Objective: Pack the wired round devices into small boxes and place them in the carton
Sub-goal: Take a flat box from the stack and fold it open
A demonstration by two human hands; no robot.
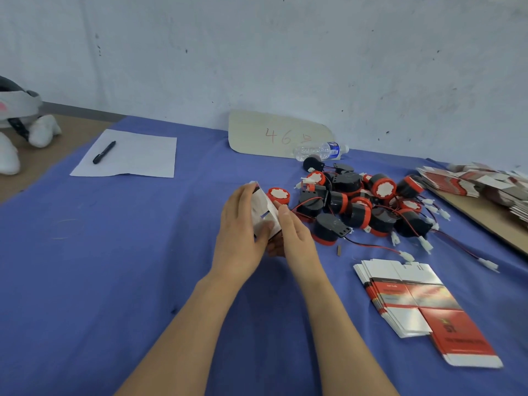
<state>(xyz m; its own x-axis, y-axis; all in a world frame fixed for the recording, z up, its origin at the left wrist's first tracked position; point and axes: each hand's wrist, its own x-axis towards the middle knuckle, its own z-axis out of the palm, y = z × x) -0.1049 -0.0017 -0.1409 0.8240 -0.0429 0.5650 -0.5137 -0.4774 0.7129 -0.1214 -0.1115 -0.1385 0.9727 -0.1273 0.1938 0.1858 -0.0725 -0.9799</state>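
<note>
A small white box (264, 212) is held between both hands above the blue cloth. My left hand (243, 230) wraps its left side, fingers curled over the top and thumb on the front face. My right hand (294, 235) presses against its right side with fingers under it. A red-and-black round device (278, 195) pokes out just behind the box. A pile of several black-and-red round devices with red-black wires and white plugs (368, 207) lies to the right. No carton is in view.
A stack of flat unfolded boxes (411, 298) lies at the near right, with more flat boxes on a board (485, 184) at the far right. At the back lie a water bottle (323, 151) and a cardboard sign (274, 135). Paper with a pen (104, 152) and a plush toy (17, 124) are on the left.
</note>
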